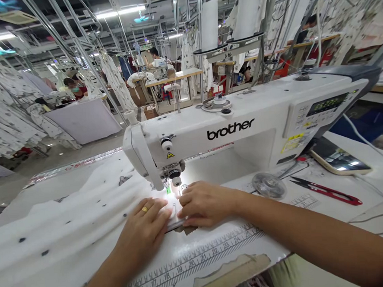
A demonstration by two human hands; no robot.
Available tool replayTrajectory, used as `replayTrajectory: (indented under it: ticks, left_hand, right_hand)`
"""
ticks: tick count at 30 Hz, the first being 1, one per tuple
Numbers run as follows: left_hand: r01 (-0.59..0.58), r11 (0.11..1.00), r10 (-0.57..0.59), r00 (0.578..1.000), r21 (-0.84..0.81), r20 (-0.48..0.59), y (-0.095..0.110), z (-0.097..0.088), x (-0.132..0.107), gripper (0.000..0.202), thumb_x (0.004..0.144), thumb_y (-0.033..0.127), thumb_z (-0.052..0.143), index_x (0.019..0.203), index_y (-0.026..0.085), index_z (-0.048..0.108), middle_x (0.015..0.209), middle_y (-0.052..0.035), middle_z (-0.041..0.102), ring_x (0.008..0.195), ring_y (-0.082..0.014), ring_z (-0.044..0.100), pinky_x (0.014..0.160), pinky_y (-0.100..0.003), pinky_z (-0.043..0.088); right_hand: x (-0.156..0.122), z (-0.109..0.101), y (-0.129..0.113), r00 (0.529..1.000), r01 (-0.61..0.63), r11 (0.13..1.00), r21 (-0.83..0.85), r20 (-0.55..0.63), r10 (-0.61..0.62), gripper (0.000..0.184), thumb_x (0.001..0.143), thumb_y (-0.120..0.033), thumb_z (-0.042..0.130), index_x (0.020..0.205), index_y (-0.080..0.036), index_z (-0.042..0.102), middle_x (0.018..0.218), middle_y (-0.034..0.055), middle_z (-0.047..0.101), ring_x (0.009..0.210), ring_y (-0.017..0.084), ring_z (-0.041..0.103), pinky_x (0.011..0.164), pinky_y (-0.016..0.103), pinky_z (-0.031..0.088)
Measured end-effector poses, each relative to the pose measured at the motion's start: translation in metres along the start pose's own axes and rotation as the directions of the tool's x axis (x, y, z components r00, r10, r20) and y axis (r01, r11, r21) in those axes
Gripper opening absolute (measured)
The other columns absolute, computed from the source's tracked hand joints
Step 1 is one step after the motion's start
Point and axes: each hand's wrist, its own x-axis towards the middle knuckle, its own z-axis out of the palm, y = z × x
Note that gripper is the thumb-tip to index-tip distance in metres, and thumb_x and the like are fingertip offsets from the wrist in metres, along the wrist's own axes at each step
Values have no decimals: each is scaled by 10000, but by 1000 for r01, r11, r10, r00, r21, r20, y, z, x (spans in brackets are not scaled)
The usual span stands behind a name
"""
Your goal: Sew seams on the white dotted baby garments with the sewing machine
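White fabric with small dark motifs (69,222) spreads over the left of the table and runs under the needle area of a white sewing machine (191,135). My left hand (147,220), with a gold ring, lies on the fabric just left of the presser foot, fingers stretched out. On the other side, my right hand (204,203) has its fingers bent and closed on the fabric's near edge; the fingertips are partly hidden. A lamp brightly lights the cloth between both hands. The needle itself is too small to make out.
Right of the machine's work area lie a clear plastic disc (269,185), red-handled thread snips (327,190) and a phone (339,155) with a cable. A ruler strip (192,262) runs along the front edge. Thread cones (209,25) stand above; people sew farther back.
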Motion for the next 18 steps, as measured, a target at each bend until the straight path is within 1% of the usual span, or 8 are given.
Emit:
replayTrajectory:
  ticks: [3, 5, 7, 9, 11, 13, 15, 18]
  left_hand:
    - [-5, 999, 2, 998, -47, -68, 6, -3, 4, 178, 946, 71, 475, 972, 162, 625, 972, -60, 663, 941, -195, 600, 871, -373, 481]
    - [10, 997, -20, 993, -80, -119, 10, -2, 6, 174, 936, 59, 495, 958, 167, 630, 929, -45, 664, 891, -181, 593, 837, -357, 477]
    - [36, 994, -50, 988, -104, -143, 14, -1, 7, 175, 928, 53, 506, 941, 171, 635, 898, -34, 664, 859, -175, 587, 810, -348, 473]
    - [63, 991, -76, 991, -120, -113, 16, 2, 8, 183, 921, 51, 503, 910, 174, 637, 863, -25, 659, 828, -174, 583, 788, -342, 476]
    - [81, 988, -89, 994, -129, -57, 17, 3, 7, 189, 918, 55, 495, 879, 176, 635, 848, -23, 655, 813, -177, 584, 779, -342, 484]
    - [69, 990, -72, 997, -122, -15, 16, 4, 7, 189, 918, 61, 488, 872, 172, 635, 862, -29, 659, 820, -182, 591, 787, -347, 496]
    - [38, 997, -38, 999, -70, 2, 15, 6, 7, 197, 925, 64, 471, 912, 160, 642, 897, -43, 668, 848, -197, 603, 804, -363, 507]
    - [4, 1000, -5, 1000, 31, 9, 10, 9, 7, 234, 938, 60, 440, 1011, 141, 647, 949, -66, 680, 886, -221, 619, 815, -386, 520]
  right_hand:
    - [-1, 3, -1, 1000, 5, 999, 38, 6, -5, 295, 1004, -407, 491, 995, -212, 712, 776, 7, 611, 699, 139, 508, 685, 280, 361]
    - [-1, 5, -3, 1000, 6, 998, 65, 1, -6, 286, 1000, -411, 505, 1047, -216, 709, 786, 5, 604, 718, 138, 514, 704, 278, 376]
    - [-1, 5, -3, 1000, 8, 996, 88, 7, -8, 267, 994, -393, 525, 1107, -225, 698, 799, 2, 602, 734, 136, 520, 718, 273, 387]
    - [-2, 5, -4, 1000, 3, 996, 94, 21, -5, 248, 987, -373, 541, 1123, -237, 697, 791, -6, 597, 729, 131, 519, 717, 270, 392]
    - [-1, 3, -4, 1000, 4, 996, 90, 31, -7, 236, 978, -373, 558, 1107, -242, 706, 783, -12, 595, 711, 127, 511, 714, 271, 395]
    - [-1, 2, -5, 999, 12, 996, 85, 35, -15, 231, 970, -384, 572, 1094, -244, 709, 781, -18, 593, 692, 123, 498, 721, 269, 397]
    - [0, 0, -5, 999, 6, 998, 64, 43, -9, 230, 974, -394, 566, 1040, -232, 716, 772, -18, 591, 684, 123, 488, 734, 267, 397]
    - [1, -1, -7, 997, -53, 999, -12, 49, 54, 244, 985, -382, 549, 926, -208, 710, 773, -7, 601, 700, 130, 493, 763, 274, 395]
